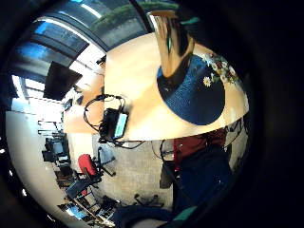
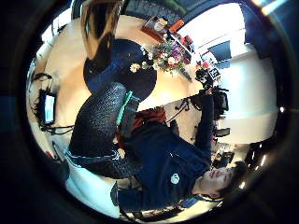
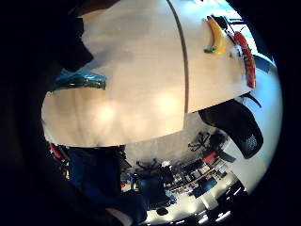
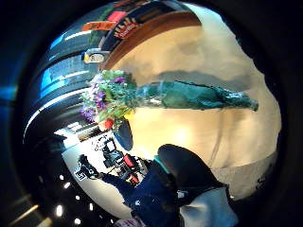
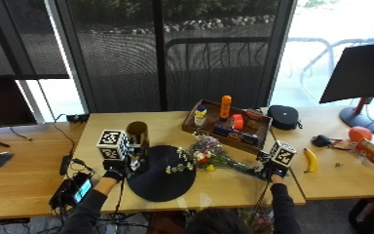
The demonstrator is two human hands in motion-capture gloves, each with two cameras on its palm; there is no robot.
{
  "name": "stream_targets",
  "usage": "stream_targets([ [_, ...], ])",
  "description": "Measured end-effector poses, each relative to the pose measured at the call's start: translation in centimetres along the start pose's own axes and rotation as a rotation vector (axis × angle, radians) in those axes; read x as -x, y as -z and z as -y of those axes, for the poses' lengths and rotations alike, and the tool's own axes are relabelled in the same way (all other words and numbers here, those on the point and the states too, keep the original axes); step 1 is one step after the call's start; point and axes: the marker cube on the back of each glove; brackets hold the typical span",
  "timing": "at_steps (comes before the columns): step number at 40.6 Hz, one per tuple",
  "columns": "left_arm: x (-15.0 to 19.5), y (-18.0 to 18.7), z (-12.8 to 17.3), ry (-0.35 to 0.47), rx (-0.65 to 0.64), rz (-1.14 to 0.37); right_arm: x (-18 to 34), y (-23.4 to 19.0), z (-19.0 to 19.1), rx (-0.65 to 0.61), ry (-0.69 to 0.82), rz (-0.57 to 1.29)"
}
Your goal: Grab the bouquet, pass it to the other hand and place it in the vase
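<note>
From the outside view, the bouquet [image 5: 208, 155] is seen lying on the wooden table [image 5: 38, 165], its flower heads beside a round dark mat [image 5: 158, 180] and its wrapped stems running toward the right hand [image 5: 272, 170], which is placed at the stem end; contact cannot be confirmed. The vase [image 5: 137, 135], brown and upright, stands at the mat's far edge, with the left hand [image 5: 114, 171] just beside it. Neither hand's fingers can be made out here.

In the left little finger side palm view, the vase [image 1: 175, 45] is shown standing on the mat [image 1: 197, 95], with the flowers [image 1: 219, 66] past it.

In the left thumb side palm view, a gloved finger [image 2: 100, 123] is seen hanging free before the mat, nothing grasped.

In the right thumb side palm view, the bouquet [image 4: 165, 97] lies on the table, and the gloved thumb [image 4: 187, 172] is held apart from it.
</note>
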Motion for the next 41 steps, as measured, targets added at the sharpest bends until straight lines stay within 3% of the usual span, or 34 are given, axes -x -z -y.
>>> stream_targets([
  [3,-0.1,-0.1,-0.1,-0.007,0.010,0.006,0.2,-0.6,1.3,-0.085,0.063,0.000],
  [10,0.3,-0.8,0.1,-0.006,0.018,-0.006,0.7,-1.9,1.1,-0.099,-0.020,-0.073],
  [14,0.8,-1.1,0.3,-0.001,0.019,-0.027,0.6,-2.1,0.5,-0.259,-0.055,-0.156],
  [21,1.3,-1.8,0.8,0.017,0.028,-0.033,1.2,-3.8,-0.5,-0.176,-0.124,-0.061],
  [27,1.0,-2.4,0.8,0.000,0.037,-0.031,2.4,-3.2,-0.1,-0.291,-0.140,-0.177],
  [35,0.5,-2.7,0.8,-0.018,0.068,0.003,4.3,-3.4,-0.3,-0.312,-0.049,-0.194],
  [37,0.7,-2.7,1.0,-0.020,0.072,0.008,4.6,-3.5,-0.2,-0.371,-0.006,-0.168],
  [41,1.0,-2.4,1.7,-0.017,0.075,0.007,5.4,-2.9,-0.3,-0.636,0.055,-0.110],
])
